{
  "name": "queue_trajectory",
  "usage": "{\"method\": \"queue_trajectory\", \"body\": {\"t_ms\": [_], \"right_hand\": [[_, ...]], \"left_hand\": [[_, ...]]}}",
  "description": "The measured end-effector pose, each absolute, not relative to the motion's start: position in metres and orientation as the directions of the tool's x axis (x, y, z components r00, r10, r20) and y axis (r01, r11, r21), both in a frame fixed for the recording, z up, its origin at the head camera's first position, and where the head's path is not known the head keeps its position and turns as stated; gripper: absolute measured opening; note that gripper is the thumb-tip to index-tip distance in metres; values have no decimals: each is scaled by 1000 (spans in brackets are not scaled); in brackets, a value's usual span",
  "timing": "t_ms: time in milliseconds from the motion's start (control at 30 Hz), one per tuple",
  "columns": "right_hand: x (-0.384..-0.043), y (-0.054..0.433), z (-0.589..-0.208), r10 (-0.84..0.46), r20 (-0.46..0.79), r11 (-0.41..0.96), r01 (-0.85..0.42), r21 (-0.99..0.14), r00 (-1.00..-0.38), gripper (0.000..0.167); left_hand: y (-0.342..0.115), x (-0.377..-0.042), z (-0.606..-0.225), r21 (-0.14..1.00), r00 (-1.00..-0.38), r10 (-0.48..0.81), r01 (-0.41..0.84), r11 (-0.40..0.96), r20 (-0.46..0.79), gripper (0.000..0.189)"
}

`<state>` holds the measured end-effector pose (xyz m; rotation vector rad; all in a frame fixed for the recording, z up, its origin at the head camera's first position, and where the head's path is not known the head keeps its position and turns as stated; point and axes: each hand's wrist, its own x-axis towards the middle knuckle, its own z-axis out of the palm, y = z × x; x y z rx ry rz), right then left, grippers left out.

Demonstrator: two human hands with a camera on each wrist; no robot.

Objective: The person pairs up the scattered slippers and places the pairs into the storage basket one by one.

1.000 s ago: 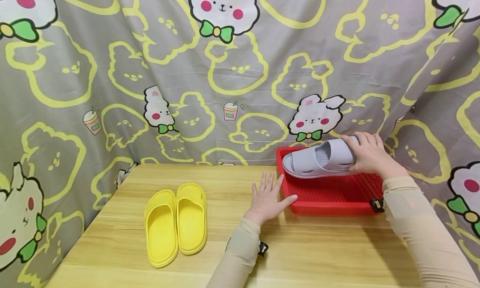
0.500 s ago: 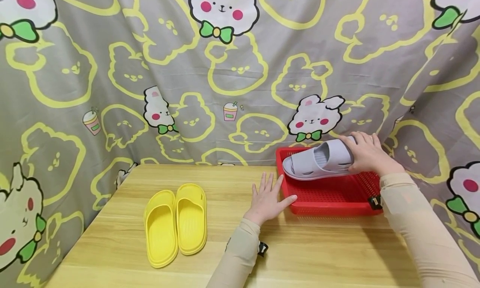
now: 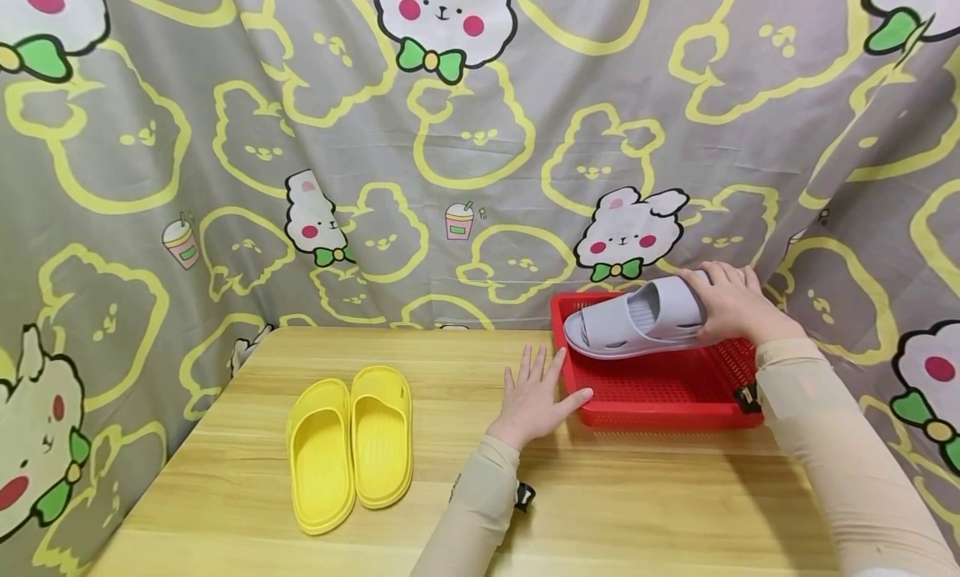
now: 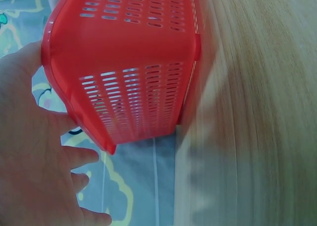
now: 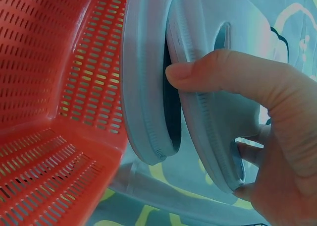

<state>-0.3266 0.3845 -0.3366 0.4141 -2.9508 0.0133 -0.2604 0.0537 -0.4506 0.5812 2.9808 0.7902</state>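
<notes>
Right hand (image 3: 738,308) pinches one end of the grey slipper (image 3: 606,320) at the basket (image 3: 667,412); a lopsided grip is the risk.
The thumb bears on one sole edge only, beside a dark gap and a second grey sole, so that neighbour could slide free, or the far end swing down. The slipper tilts leftward from the hand, its toe inside the basket's left wall; whether it rests there I cannot tell. The left hand (image 3: 531,403), fingers spread, grips nothing and merely touches the rim, so a knock could shift the basket. Well apart, left: yellow slippers (image 3: 321,469).
</notes>
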Motion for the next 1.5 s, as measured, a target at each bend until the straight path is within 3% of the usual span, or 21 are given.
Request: {"method": "queue_trajectory", "body": {"t_ms": [1500], "right_hand": [[-347, 396, -355, -256, 63, 966, -258, -24, -965, 101]], "left_hand": [[46, -262, -449, 530, -932, 355, 337, 778, 72, 83]]}}
